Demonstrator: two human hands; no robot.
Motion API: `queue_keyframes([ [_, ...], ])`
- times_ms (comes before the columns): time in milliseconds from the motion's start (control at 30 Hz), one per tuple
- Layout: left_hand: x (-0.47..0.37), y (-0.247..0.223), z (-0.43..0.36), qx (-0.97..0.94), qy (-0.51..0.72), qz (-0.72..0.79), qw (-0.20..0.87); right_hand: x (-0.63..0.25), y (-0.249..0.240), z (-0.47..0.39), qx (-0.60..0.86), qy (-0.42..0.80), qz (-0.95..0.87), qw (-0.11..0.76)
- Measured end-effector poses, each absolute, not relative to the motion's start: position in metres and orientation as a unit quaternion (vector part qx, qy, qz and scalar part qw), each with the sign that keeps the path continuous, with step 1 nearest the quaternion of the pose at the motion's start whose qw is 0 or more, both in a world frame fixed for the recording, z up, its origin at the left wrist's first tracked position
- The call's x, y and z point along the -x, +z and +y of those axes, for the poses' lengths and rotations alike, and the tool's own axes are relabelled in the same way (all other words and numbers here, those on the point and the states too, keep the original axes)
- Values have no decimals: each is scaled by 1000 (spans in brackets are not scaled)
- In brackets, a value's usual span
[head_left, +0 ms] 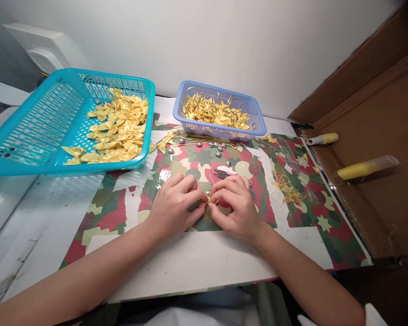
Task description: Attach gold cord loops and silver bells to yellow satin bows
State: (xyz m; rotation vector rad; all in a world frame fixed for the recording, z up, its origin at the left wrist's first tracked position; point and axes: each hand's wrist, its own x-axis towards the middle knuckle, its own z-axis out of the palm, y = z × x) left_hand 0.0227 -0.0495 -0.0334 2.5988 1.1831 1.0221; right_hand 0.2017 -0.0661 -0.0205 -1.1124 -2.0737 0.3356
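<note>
At the middle of the table, my left hand [180, 201] and my right hand [234, 206] meet, fingertips pinched together. Between them is a small yellow ribbon bow [208, 199], mostly hidden by the fingers. A silver jingle bell [208, 193] shows at its upper edge; whether it is fastened to the bow, I cannot tell. Dark-bladed thread snips [221, 174] lie just behind my right hand, partly covered by it. Several more silver bells [218, 154] are scattered on the camouflage-patterned sheet beyond my hands.
A turquoise basket [149, 117] of yellow bows stands at left. Behind the bells, a blue-violet basket [220, 130] holds bows with gold ties. Loose gold ties [204, 137] lie before it. Yellow clippings [290, 192] are at right, beside a cardboard wall [373, 122] with two yellowish tubes.
</note>
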Motion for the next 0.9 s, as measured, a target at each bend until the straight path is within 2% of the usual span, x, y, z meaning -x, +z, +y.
queue_keyframes([
  [567, -23, -35, -50, -861, 340, 378, 5, -201, -17, -65, 429, 130, -804, 390],
  [900, -24, -32, -55, -832, 380, 391, 103, -202, -14, -65, 458, 139, -793, 378],
])
